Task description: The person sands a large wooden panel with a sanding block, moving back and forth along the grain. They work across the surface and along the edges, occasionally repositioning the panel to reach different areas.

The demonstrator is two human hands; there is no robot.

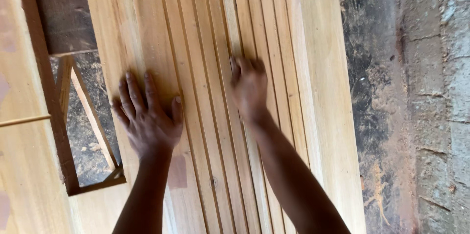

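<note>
Left hand: left hand (147,116) lies flat, palm down, on the wide board (132,33); fingers spread, thumb out toward the slats; grip released, nothing grasped.
Right hand: right hand (249,87) rests on the slats (215,28) near their middle; fingers curled down onto the wood, blurred by motion; whether the grip is clenched on a slat edge or only pressing cannot be told.
Hand spacing: the hands are near each other, apart, with several slats between them.
Slats: narrow pale wooden strips laid side by side, edges touching, running lengthwise away from the person; dark grooves separate them.
Wide board: pale plank just beside the slats on the left, touching the outermost slat; a reddish patch shows on it beside the left forearm.
Right plank: second wide pale plank (328,92) flanks the slats on the right, touching them.
Frame: dark brown wooden frame (54,116) lies left of the wide board; a thin diagonal brace crosses its opening.
Ground: dark, dusty floor (88,141) shows through the frame opening.
Wall: rough grey masonry wall (431,92), stained dark and reddish, stands right of the right plank.
</note>
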